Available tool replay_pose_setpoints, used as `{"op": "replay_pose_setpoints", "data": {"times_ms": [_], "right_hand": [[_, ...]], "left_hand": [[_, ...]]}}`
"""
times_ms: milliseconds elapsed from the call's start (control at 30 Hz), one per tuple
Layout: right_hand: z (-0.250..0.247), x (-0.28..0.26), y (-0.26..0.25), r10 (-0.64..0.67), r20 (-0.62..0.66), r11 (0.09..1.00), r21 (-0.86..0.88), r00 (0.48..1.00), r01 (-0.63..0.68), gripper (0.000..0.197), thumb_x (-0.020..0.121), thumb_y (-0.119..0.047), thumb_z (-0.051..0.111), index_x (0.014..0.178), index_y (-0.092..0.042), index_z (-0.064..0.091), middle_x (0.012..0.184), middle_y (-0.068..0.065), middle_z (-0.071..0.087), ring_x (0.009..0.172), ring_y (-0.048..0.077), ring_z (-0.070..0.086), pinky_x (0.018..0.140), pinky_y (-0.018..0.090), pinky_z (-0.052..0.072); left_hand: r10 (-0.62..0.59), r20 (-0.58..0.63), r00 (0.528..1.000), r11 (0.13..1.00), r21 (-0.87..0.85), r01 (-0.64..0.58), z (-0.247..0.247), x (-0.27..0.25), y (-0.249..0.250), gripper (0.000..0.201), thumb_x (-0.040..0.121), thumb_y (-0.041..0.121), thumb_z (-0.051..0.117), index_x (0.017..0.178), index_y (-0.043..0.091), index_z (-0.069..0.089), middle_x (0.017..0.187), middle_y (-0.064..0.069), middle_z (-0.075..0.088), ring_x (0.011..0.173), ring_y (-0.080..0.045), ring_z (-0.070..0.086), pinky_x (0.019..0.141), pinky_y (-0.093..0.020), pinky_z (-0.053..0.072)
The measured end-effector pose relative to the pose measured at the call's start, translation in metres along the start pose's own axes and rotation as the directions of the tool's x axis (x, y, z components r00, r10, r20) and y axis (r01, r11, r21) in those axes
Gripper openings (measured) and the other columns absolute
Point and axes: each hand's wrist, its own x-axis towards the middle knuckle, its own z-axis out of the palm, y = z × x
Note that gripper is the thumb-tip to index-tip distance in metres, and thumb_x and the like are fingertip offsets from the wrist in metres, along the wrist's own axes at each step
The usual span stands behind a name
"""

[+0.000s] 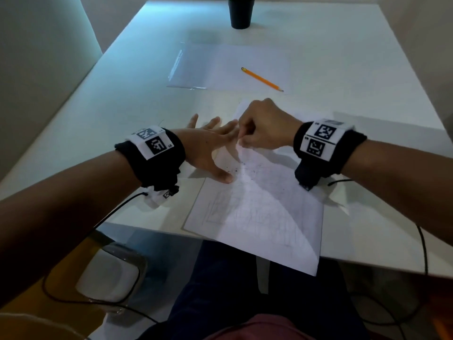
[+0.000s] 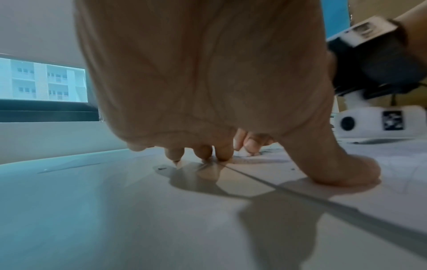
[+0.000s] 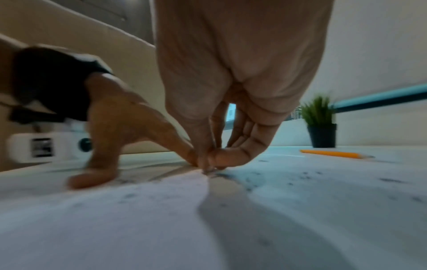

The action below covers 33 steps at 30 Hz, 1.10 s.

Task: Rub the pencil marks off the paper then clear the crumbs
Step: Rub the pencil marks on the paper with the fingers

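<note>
a sheet of paper point(image 1: 259, 212) lies on a white table point(image 1: 355, 69), its near corner hanging over the table's front edge, with faint pencil marks point(image 1: 247, 217) seen across its lower half and dark crumbs point(image 1: 245, 171) scattered near its upper left part. the paper is pinned at its left edge by the left hand point(image 1: 208, 141), whose fingers are spread and straight, the thumb pressed flat on the sheet. the right hand point(image 1: 264, 128) is held just beside the left fingers, its fingertips point(image 3: 215, 159) drawn together and pressed down on the paper; something small seems to be pinched there, probably an eraser, but it cannot be made out in any view. the rubbing step is judged to be in hand, with most marks not yet removed. the next move would call for short firm strokes over the remaining marks while the sheet is held down, so that it is not creased or dragged off the edge. a pencil point(image 1: 261, 79) lies well apart beyond the paper, on a second sheet point(image 1: 220, 67), and a dark pot point(image 1: 240, 13) stands at the far end; neither is in the way. cables trail from both wrist bands.
</note>
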Motion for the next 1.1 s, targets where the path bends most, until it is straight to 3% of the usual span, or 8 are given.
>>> {"op": "replay_pose_setpoints", "data": {"times_ms": [167,300,467,600,767,900,1033,1100], "right_hand": [[0.015,-0.015,-0.025,-0.135,0.217,0.989,-0.026,0.967,0.144,0.004,0.077,-0.015,0.076,0.073,-0.014,0.076,0.072,-0.004,0.07,0.066,0.007,0.06,0.063,0.007,0.042],[-0.004,0.005,-0.006,0.007,0.083,1.0,-0.021,0.997,-0.005,0.004,0.076,-0.012,0.077,0.073,-0.014,0.078,0.069,-0.003,0.07,0.069,0.013,0.066,0.071,0.034,0.058],[0.016,-0.009,-0.033,-0.161,0.242,0.985,-0.018,0.957,0.17,0.007,0.075,-0.015,0.074,0.068,-0.016,0.075,0.065,-0.004,0.069,0.063,0.014,0.065,0.064,0.029,0.055],[-0.001,0.011,-0.015,-0.011,0.113,0.999,-0.036,0.993,0.015,0.005,0.075,-0.013,0.077,0.072,-0.016,0.078,0.065,-0.006,0.068,0.064,0.012,0.066,0.068,0.034,0.059],[0.015,-0.001,-0.036,-0.159,0.246,0.984,-0.034,0.956,0.172,0.021,0.073,-0.016,0.074,0.059,-0.029,0.065,0.062,-0.014,0.062,0.063,0.01,0.061,0.065,0.027,0.052],[0.0,0.015,-0.015,-0.013,0.111,0.999,-0.048,0.994,0.019,0.005,0.074,-0.013,0.076,0.07,-0.015,0.078,0.068,-0.002,0.072,0.067,0.015,0.068,0.069,0.035,0.059],[0.015,0.002,-0.033,-0.159,0.266,0.983,-0.047,0.951,0.177,0.012,0.074,-0.019,0.075,0.064,-0.024,0.072,0.065,-0.009,0.067,0.066,0.012,0.065,0.066,0.029,0.055],[0.006,0.007,-0.025,-0.1,0.248,0.991,-0.066,0.963,0.12,0.007,0.075,-0.019,0.077,0.069,-0.022,0.076,0.069,-0.006,0.071,0.068,0.012,0.066,0.069,0.031,0.057]], "left_hand": [[-0.019,0.007,1.0,1.0,-0.01,0.02,0.0,-0.002,0.005,0.11,0.062,0.085,0.058,0.152,0.052,0.004,0.163,0.013,-0.022,0.149,-0.028,-0.025,0.113,-0.069,-0.011],[0.022,-0.018,1.0,0.998,-0.062,-0.023,0.004,-0.002,-0.003,0.12,0.064,0.087,0.059,0.153,0.048,-0.012,0.162,0.016,-0.022,0.148,-0.025,-0.025,0.113,-0.067,-0.015],[-0.017,-0.015,1.0,0.999,-0.03,0.016,0.006,-0.001,0.003,0.099,0.066,0.084,0.058,0.15,0.054,0.016,0.163,0.012,-0.022,0.146,-0.024,-0.031,0.114,-0.066,-0.015],[0.013,-0.016,1.0,0.999,-0.034,-0.013,0.006,0.002,-0.003,0.125,0.053,0.095,0.051,0.154,0.046,-0.005,0.163,0.016,-0.019,0.147,-0.022,-0.028,0.113,-0.066,-0.017],[-0.021,-0.007,1.0,1.0,-0.007,0.021,0.005,-0.001,0.002,0.095,0.063,0.09,0.051,0.147,0.053,0.029,0.165,0.013,-0.013,0.146,-0.024,-0.032,0.112,-0.068,-0.016],[0.005,-0.027,1.0,0.999,-0.044,-0.006,0.008,0.002,-0.004,0.126,0.051,0.098,0.049,0.154,0.046,-0.003,0.164,0.015,-0.017,0.147,-0.022,-0.028,0.113,-0.067,-0.016],[-0.013,-0.009,1.0,1.0,-0.009,0.013,0.006,-0.001,0.001,0.099,0.061,0.091,0.052,0.149,0.053,0.024,0.164,0.013,-0.017,0.145,-0.024,-0.032,0.112,-0.068,-0.015],[0.008,-0.01,1.0,0.999,-0.04,-0.008,0.007,0.001,-0.002,0.112,0.053,0.096,0.049,0.151,0.053,0.015,0.163,0.015,-0.019,0.146,-0.024,-0.032,0.112,-0.068,-0.016]]}}
